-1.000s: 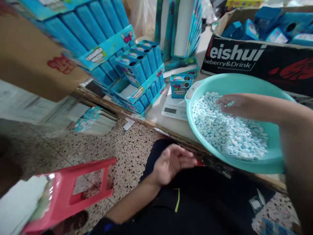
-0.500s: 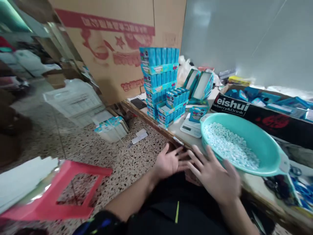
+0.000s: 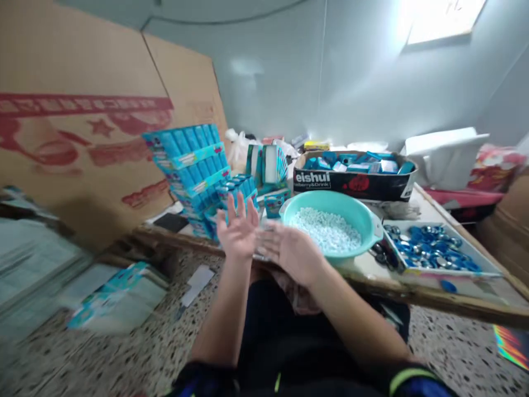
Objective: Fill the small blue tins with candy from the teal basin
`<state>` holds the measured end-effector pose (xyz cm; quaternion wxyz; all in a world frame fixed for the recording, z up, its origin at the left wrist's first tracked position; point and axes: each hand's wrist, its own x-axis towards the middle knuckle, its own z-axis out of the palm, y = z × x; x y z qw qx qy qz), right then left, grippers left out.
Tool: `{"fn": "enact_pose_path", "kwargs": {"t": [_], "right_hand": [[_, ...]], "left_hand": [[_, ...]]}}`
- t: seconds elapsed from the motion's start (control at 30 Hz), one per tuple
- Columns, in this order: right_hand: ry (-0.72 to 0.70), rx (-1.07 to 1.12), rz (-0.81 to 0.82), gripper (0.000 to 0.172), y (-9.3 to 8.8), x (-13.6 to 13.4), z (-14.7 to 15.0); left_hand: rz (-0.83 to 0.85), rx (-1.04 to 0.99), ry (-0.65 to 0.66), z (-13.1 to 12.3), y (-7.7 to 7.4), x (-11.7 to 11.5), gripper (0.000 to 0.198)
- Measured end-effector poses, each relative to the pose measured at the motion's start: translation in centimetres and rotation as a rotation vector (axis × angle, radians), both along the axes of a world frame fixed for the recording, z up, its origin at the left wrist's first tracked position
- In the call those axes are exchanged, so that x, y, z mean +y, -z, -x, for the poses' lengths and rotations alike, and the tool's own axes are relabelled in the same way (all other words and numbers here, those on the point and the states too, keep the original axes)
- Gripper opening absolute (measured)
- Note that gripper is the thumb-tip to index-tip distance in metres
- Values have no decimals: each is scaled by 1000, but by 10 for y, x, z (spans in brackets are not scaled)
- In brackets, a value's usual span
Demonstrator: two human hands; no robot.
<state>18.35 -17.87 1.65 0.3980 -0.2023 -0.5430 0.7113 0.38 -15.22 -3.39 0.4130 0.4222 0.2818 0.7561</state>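
My left hand [image 3: 238, 230] is raised in front of me with its fingers spread and nothing in it. My right hand [image 3: 291, 251] lies beside it, palm turned towards the left hand, fingers stretched out and empty. The two hands almost touch, just in front of the table edge. Behind the right hand stands a teal basin [image 3: 359, 214] holding a heap of small white candies [image 3: 326, 230]. Stacks of blue candy boxes [image 3: 194, 165] rise behind the left hand.
A black carton [image 3: 351, 183] of blue boxes sits behind the basin. A tray of blue round lids [image 3: 430, 253] lies at the right. Large cardboard sheets [image 3: 82, 121] lean at the left. Flat packs [image 3: 119, 298] lie on the speckled floor.
The view has swung upward. My right hand left the candies in the basin and came to meet my left hand, and both have risen from my lap to table height.
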Motion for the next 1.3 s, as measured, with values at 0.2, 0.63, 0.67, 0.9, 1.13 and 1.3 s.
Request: {"fn": "enact_pose_path", "kwargs": {"t": [0.2,0.63,0.67,0.9,1.13,1.3], "right_hand": [[14,-98,192,38,56,27,-10],[170,-674,-387,24,10,129,-69],[233,-907,-456,26,11,152,-72],[19,-1530,-583,44,57,241,-47],[-65,-1532,-612,49,65,240,-43],[-137,-1504,-652,56,62,241,-47]], "left_hand": [[166,-222,-216,8,40,43,51],[231,534,-350,43,63,160,69],[234,601,-267,48,68,168,80],[150,819,-297,50,67,180,93],[-216,1537,-202,19,-18,137,43],[-132,1536,-133,18,-27,144,46]]}}
